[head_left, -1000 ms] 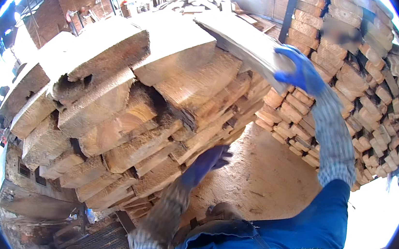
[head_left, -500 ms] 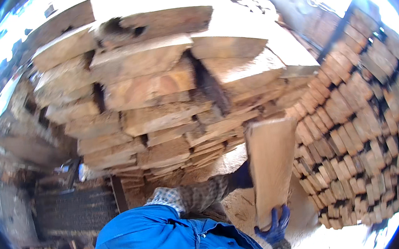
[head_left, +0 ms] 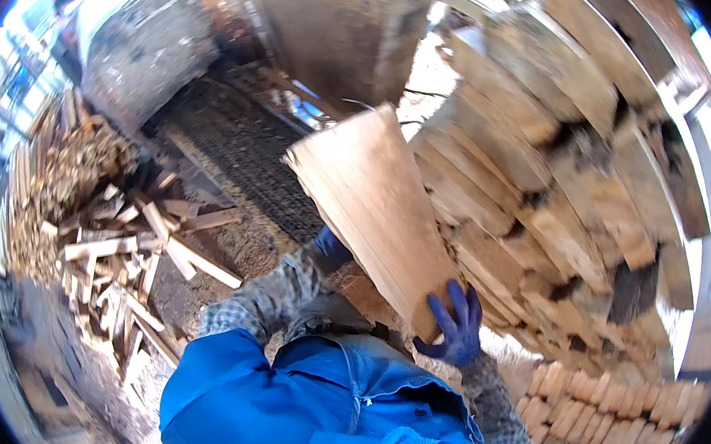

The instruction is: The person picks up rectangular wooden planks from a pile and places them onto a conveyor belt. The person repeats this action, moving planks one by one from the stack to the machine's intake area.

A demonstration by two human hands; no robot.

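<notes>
A wide pale wooden slab is tilted in front of me, between both gloved hands. My right hand, in a blue glove, grips its lower end. My left hand, also in a blue glove, is under the slab's left edge and mostly hidden by it. My blue jacket sleeves fill the lower middle of the view.
A tall stack of rough-cut slabs rises at the right. Small split blocks are piled at the lower right. Scattered offcuts lie on the ground at the left, beside a dark ribbed conveyor belt and a large grey machine.
The slab came off the stack in my right hand, swung down upright, and is now held across my front in both hands. My view has turned left toward the conveyor and the offcuts.
</notes>
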